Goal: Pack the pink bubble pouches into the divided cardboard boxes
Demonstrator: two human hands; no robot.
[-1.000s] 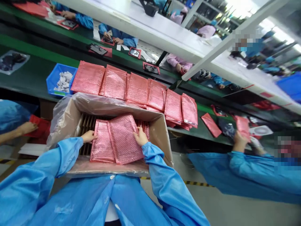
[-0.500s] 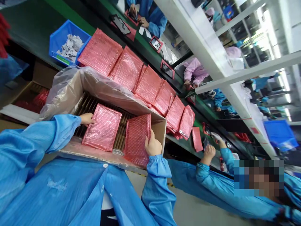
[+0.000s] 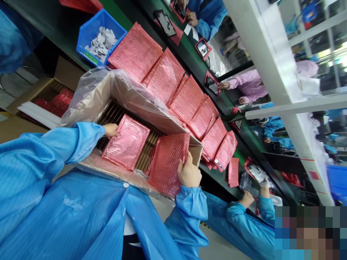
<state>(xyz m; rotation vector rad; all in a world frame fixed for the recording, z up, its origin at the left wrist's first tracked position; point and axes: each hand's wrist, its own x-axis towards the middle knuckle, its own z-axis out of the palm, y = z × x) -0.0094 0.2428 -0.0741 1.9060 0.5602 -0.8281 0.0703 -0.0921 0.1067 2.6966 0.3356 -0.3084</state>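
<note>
My left hand [image 3: 111, 130] is closed on the left edge of a pink bubble-wrap pouch [image 3: 127, 142], which lies tilted over an open carton [image 3: 107, 164] lined with clear plastic. My right hand [image 3: 190, 173] grips the right edge of a second bubble-wrap pouch [image 3: 168, 162], held above the carton's right end, partly across its near wall. Between the two pouches, cardboard dividers [image 3: 145, 151] show inside the carton, with a bit of red material beside them. The fingertips behind both pouches are hidden.
Several stacks of pink pouches [image 3: 137, 52] line the green conveyor [image 3: 119, 12] beyond the carton. A blue bin [image 3: 81, 39] holds small whitish packets. Another carton [image 3: 40, 94] stands at left. Co-workers sit across the belt, and one at right has their hands [image 3: 246, 198] over it.
The view has swung, so the scene sits further right and lower. Both hands keep their pouches. More red material shows between the pouches inside the carton.
</note>
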